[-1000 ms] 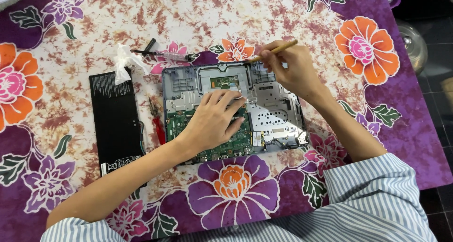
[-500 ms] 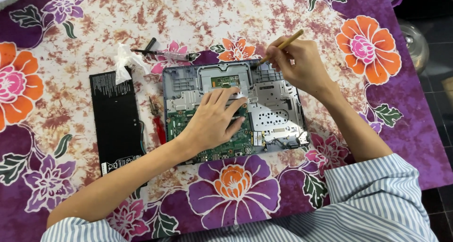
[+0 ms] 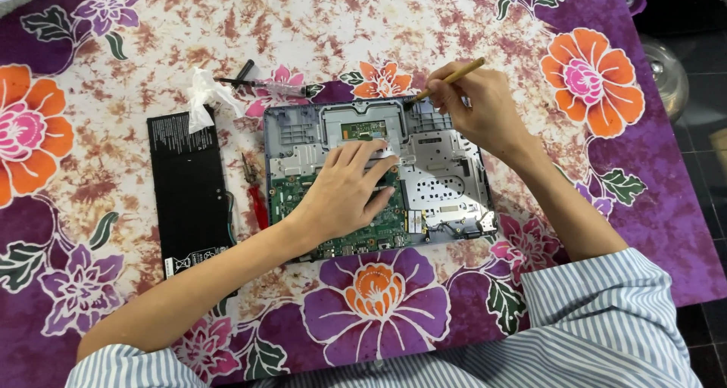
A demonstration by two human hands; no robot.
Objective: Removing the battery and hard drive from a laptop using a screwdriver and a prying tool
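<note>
Opened laptop base [image 3: 379, 180] flat on the table [image 3: 363, 24], on a flowered purple and white cloth, long axis left to right across the view. Right hand [image 3: 477, 112] at the far right corner of the base, fingers pinched shut round a thin wooden-handled brush [image 3: 447, 79]. Brush slanted, handle up and to the right, dark tip down and to the left, touching the grey frame near the far edge. Bristles thus to the left of the right fingers, pointing inward over the base. Left hand [image 3: 344, 195] palm down on the middle of the base, fingers spread and laid flat over the green circuit board [image 3: 303, 199] and the silver plate just beyond it, gripping nothing, only pressing. Left hand nearer the board; right hand nearer the far rim and the metal shield [image 3: 443, 191] on the right side. Black battery pack [image 3: 189, 191] left of the base, well apart from both hands, long axis running near to far. Red-handled screwdriver [image 3: 256, 199] between battery and base. Crumpled white tissue [image 3: 206, 96] at the battery's far end; a dark slim tool [image 3: 257, 84] just beyond, on the cloth.
</note>
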